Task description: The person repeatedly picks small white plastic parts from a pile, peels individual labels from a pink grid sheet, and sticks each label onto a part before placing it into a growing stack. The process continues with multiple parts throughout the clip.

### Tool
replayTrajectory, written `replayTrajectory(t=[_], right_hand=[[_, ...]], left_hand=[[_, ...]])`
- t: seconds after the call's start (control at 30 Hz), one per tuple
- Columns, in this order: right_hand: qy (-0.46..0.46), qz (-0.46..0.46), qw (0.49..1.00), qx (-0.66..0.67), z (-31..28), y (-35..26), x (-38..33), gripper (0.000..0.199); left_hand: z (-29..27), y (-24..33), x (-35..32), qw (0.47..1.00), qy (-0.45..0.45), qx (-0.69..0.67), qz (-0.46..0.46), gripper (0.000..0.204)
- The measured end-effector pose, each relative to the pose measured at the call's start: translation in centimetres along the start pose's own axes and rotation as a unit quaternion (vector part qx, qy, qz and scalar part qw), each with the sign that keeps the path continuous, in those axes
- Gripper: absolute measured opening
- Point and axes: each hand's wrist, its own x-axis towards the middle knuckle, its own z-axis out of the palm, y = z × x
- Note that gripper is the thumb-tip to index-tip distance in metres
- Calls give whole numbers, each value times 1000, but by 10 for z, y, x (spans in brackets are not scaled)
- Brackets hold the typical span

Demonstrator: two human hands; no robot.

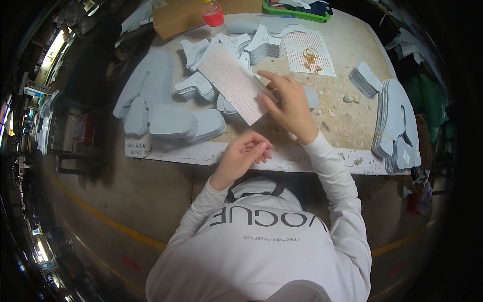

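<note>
1. Lying slantwise at the table (352,126) centre, toward 12 o'clock from the body: long sticker sheet (235,83), pink-dotted; looking thin, light, floppy; best lifting by a long edge.
2. Pressing its near end at 3 o'clock: right hand (289,103), fingers spread flat, forefinger extending.
3. Hovering at 6 o'clock off the sheet: left hand (245,153), fingers curling, thumb meeting fingertips; pinching anything, impossible to tell.
4. Bending at the rim: grey cut pieces (171,121); stack counts unreadable.
</note>
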Motion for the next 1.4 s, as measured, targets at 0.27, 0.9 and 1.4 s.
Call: replayTrajectory(t=[0.27, 0.9, 1.4], right_hand=[[47, 84, 974, 205, -89, 2, -31, 18], [-52, 64, 996, -33, -72, -20, -93, 17], [61, 0, 997, -47, -64, -18, -93, 17]], left_hand=[[-33, 79, 5, 777, 211, 399, 439, 26], [8, 37, 38, 945, -78, 315, 36, 24], [4, 46, 32, 955, -44, 286, 64, 18]])
